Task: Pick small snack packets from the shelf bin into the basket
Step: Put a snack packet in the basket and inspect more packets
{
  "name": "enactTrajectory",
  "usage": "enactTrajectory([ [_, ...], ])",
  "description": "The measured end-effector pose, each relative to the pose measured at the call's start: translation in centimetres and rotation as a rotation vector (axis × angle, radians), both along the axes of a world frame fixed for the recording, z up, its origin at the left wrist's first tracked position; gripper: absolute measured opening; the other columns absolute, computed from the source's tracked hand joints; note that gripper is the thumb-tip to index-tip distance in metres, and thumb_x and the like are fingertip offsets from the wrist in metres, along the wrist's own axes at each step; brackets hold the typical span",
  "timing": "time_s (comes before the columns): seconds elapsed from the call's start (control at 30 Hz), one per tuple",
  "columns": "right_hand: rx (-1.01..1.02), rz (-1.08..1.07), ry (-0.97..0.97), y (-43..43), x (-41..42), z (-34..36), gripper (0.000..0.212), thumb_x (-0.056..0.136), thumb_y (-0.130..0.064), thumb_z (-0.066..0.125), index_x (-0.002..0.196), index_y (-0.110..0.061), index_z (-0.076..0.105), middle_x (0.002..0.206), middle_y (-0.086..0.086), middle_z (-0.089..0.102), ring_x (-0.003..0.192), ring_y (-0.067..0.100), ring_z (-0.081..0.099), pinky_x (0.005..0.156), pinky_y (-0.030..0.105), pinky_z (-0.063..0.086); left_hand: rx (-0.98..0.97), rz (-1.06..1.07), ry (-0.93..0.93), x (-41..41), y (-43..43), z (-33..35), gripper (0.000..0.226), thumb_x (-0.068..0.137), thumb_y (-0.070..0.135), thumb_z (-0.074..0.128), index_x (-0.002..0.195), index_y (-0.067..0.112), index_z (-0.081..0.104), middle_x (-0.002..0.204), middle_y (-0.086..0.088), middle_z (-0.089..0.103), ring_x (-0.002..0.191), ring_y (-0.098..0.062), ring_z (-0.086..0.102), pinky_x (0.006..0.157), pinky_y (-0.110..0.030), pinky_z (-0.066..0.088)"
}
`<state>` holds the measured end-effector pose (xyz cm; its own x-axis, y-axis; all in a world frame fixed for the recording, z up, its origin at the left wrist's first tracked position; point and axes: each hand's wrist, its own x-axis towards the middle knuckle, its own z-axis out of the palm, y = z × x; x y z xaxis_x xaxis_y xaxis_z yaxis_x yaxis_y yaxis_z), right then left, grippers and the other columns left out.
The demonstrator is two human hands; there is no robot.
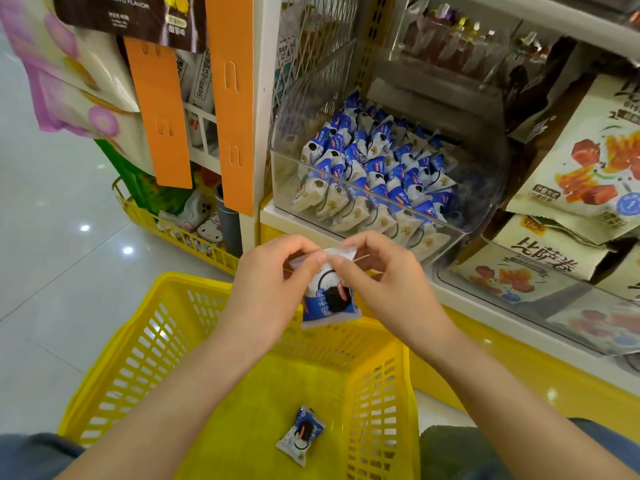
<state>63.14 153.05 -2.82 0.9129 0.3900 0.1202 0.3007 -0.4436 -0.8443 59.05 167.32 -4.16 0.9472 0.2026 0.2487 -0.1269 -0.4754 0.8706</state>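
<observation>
A clear plastic shelf bin [460, 233] holds several small blue-and-white snack packets [377, 168]. Both hands hold one such packet [330, 299] by its top edge, above the far rim of the yellow basket [138, 341]. My left hand [270, 292] pinches the packet's left top corner. My right hand [384, 282] pinches its right top corner. The packet hangs down between them. Another packet [301, 434] lies on the basket floor, near the front.
Large beige snack bags [588, 161] fill the bins to the right. Orange hanging strips [232, 98] and a smaller yellow wire basket [180, 233] stand left of the shelf. A tiled floor [52, 254] spreads to the left. My knees flank the basket.
</observation>
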Motion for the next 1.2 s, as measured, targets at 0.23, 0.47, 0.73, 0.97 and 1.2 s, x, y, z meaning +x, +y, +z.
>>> enactTrajectory([
  [0.23, -0.052, 0.027, -0.114, -0.1, 0.0, 0.2, 0.006, 0.085, -0.029, 0.063, 0.078, -0.029, 0.062, 0.071, -0.012, 0.063, 0.069, -0.001, 0.059, 0.058, 0.011, 0.043, -0.146, -0.047, 0.096, 0.0, -0.2, 0.2, 0.018, 0.088, 0.015, 0.058, 0.072, 0.022, 0.06, 0.064, 0.01, 0.058, 0.059, 0.005, 0.052, 0.053, -0.008, 0.038],
  [0.47, -0.189, -0.055, -0.291, -0.5, -0.4, 0.0, 0.005, 0.085, -0.031, 0.06, 0.08, -0.031, 0.061, 0.076, -0.016, 0.061, 0.078, -0.001, 0.058, 0.063, 0.016, 0.047, -0.141, -0.012, 0.135, 0.2, -0.7, -0.2, 0.015, 0.09, 0.016, 0.055, 0.077, 0.025, 0.056, 0.073, 0.011, 0.055, 0.066, 0.005, 0.049, 0.059, -0.008, 0.037],
  [0.73, 0.0, -0.081, -0.283, -1.0, 0.0, 0.8, 0.004, 0.084, -0.018, 0.064, 0.084, -0.023, 0.064, 0.086, -0.014, 0.062, 0.086, -0.004, 0.058, 0.072, 0.007, 0.044, -0.662, -0.034, 0.521, 0.6, 0.0, 0.4, 0.047, 0.098, 0.038, 0.031, 0.079, 0.015, 0.067, 0.063, -0.001, 0.067, 0.057, -0.012, 0.062, 0.049, -0.02, 0.051],
  [0.97, -0.3, 0.2, -0.502, -0.8, -1.4, -0.1, 0.012, 0.082, -0.024, 0.064, 0.086, -0.013, 0.068, 0.101, 0.0, 0.062, 0.1, 0.009, 0.051, 0.079, 0.023, 0.045, -0.891, -0.026, 0.5, 0.2, -0.2, 0.2, 0.025, 0.092, 0.026, 0.053, 0.083, 0.015, 0.074, 0.079, -0.004, 0.073, 0.071, -0.014, 0.068, 0.062, -0.029, 0.057],
  [1.2, -0.002, -0.157, 0.195, -0.3, -0.7, -0.5, 0.019, 0.092, -0.032, 0.048, 0.109, -0.023, 0.045, 0.101, -0.01, 0.058, 0.088, -0.004, 0.058, 0.074, 0.015, 0.05, -0.666, -0.03, 0.459, -0.2, -0.5, 0.0, 0.023, 0.096, 0.016, 0.047, 0.112, 0.012, 0.062, 0.097, -0.006, 0.071, 0.074, -0.009, 0.068, 0.061, -0.022, 0.057],
])
